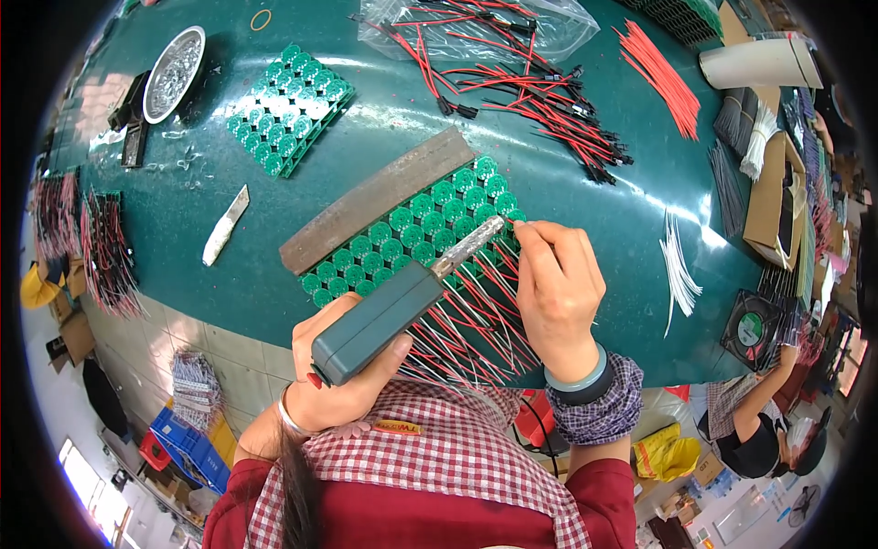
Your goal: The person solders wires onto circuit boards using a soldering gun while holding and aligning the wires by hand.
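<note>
My left hand [343,366] is wrapped round a soldering iron [380,320] with a boxy dark green body. Its silvery tip reaches the right end of a panel of round green circuit boards [402,233]. My right hand [560,288] is closed in a pinch beside that tip, on what looks like the end of a thin red wire [512,222]. Rows of red and white wires [471,334] trail from the panel's near edge towards my apron. Along the panel's far edge lies a flat brown metal bar [380,197].
A second green panel [288,110], a metal bowl [175,73] and a knife-like wrapped blade [226,224] lie to the left. Connector wires [558,101], red wires [660,78] and white wires [678,265] are spread right. A small fan [752,329] sits near the right edge; another person [759,421] works beyond.
</note>
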A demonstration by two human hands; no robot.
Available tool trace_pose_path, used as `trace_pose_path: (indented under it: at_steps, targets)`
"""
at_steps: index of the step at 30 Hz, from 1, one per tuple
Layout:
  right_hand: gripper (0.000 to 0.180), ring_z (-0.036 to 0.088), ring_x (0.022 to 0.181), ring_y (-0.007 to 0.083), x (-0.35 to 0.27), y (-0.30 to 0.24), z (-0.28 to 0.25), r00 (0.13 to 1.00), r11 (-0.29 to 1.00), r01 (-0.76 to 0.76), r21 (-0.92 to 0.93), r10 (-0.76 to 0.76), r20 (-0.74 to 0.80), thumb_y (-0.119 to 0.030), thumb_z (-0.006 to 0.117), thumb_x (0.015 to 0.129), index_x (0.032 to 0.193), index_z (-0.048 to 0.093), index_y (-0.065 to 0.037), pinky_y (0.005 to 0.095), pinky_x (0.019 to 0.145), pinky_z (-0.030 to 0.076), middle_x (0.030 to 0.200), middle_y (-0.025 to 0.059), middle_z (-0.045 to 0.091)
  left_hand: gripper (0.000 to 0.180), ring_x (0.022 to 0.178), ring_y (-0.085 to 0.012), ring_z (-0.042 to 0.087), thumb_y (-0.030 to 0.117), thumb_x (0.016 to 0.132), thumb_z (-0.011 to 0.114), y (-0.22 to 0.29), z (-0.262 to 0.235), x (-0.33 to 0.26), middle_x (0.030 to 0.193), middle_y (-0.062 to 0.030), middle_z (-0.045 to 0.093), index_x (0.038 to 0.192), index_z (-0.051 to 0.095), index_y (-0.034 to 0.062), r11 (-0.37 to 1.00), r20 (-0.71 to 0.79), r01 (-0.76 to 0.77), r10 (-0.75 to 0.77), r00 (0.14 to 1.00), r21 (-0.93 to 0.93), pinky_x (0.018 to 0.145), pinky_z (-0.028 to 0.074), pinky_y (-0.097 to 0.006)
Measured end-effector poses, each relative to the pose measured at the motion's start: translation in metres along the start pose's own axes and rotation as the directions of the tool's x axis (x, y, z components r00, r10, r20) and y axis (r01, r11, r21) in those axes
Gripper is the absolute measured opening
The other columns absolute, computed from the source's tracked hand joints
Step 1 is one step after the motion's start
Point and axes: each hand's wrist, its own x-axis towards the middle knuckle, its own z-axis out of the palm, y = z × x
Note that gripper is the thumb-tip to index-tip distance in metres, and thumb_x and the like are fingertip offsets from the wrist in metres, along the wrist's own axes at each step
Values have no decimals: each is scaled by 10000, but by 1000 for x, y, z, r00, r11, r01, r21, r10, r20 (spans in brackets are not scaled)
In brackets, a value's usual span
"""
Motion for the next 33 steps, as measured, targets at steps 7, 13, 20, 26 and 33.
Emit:
trace_pose_path:
  at_steps: [7, 13, 20, 26, 33]
  targets:
    - [283, 593, 749, 233, 0, 1, 0, 1000, 1000, 2, 4, -2, 3, 77, 692, 710, 985, 681, 9, 331, 599, 509, 901, 87, 615, 222, 690, -168, 623, 59, 806, 751, -1, -4, -10, 829, -72, 651, 1009, 691, -8, 980, -113, 35, -58, 992, -198, 611, 489, -288]
    - [256, 596, 778, 245, 7, 0, -11, 998, 1000, -19, -15, 20, 62, 56, 694, 738, 987, 677, -1, 336, 631, 515, 907, 86, 611, 297, 734, -143, 622, 57, 838, 738, -6, -9, -16, 923, -68, 681, 1119, 663, -4, 986, -77, 66, -78, 994, -151, 650, 500, -278]
    - [189, 600, 858, 283, 62, 32, -41, 979, 998, 17, -58, -5, 205, 25, 700, 770, 944, 655, -33, 388, 727, 509, 937, 95, 606, 431, 962, -152, 612, 71, 850, 747, -6, -12, -17, 1119, -69, 666, 1251, 606, -3, 975, -83, 166, -180, 980, -151, 834, 497, -291]
    - [169, 571, 848, 270, 82, 66, 4, 992, 991, 107, -79, -101, 77, -10, 730, 767, 904, 641, -56, 382, 732, 476, 898, 69, 574, 211, 685, -136, 648, 135, 859, 751, 4, -8, -9, 803, -61, 707, 1025, 711, 11, 995, -195, 51, -68, 979, -91, 637, 521, -289]
    - [145, 611, 837, 265, 78, 59, -5, 996, 993, 91, -76, -89, 20, -11, 689, 820, 939, 636, -72, 382, 723, 480, 932, 62, 620, 433, 1055, -186, 618, 89, 852, 756, -3, -16, -15, 1160, -88, 664, 1251, 609, 7, 973, -104, 163, -181, 978, -165, 934, 482, -336]
